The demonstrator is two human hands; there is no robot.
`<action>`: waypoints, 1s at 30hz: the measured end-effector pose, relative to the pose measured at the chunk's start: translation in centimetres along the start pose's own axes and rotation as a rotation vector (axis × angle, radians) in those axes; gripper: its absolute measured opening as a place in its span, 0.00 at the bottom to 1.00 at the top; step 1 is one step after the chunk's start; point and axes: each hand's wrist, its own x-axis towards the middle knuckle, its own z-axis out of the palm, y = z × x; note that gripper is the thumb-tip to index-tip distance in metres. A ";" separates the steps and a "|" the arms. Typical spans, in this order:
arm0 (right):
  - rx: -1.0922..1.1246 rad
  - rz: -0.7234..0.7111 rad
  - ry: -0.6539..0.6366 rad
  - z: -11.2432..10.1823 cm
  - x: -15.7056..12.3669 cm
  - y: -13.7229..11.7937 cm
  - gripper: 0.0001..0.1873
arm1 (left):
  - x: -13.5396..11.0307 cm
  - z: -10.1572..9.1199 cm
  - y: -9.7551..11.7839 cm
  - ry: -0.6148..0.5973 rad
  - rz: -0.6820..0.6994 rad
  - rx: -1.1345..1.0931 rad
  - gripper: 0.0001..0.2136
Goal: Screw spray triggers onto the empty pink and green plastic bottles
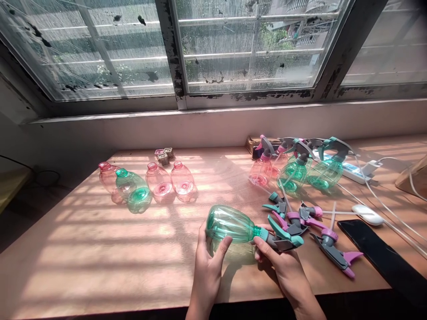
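A clear green spray bottle [230, 223] lies sideways in the air above the table, its base to the left. My left hand [211, 260] is wrapped round the base end. At the neck, my right hand [275, 262] pinches the teal collar of the grey and teal spray head [283, 238], which sits on the bottle's mouth. Whether it is screwed tight I cannot tell. Just right of my right hand lie several loose spray heads [330, 249] with pink or teal triggers and thin tubes.
Open pink bottles [183, 180] and a green one [133, 189] stand at the left. Bottles with spray heads [293, 171] stand at the back right. A phone [363, 249], a white mouse [367, 214], a power strip [355, 172] and cables lie right. Small blocks [163, 158] sit near the wall.
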 end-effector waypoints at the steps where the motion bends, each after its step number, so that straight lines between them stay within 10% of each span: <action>1: 0.024 -0.011 0.004 0.2 0.0 -0.1 0.22 | 0.0 0.0 -0.1 0.000 0.006 0.002 0.34; 30: 0.129 -0.058 0.091 1.2 -0.4 -0.9 0.23 | -0.2 0.7 0.8 0.038 -0.013 -0.018 0.31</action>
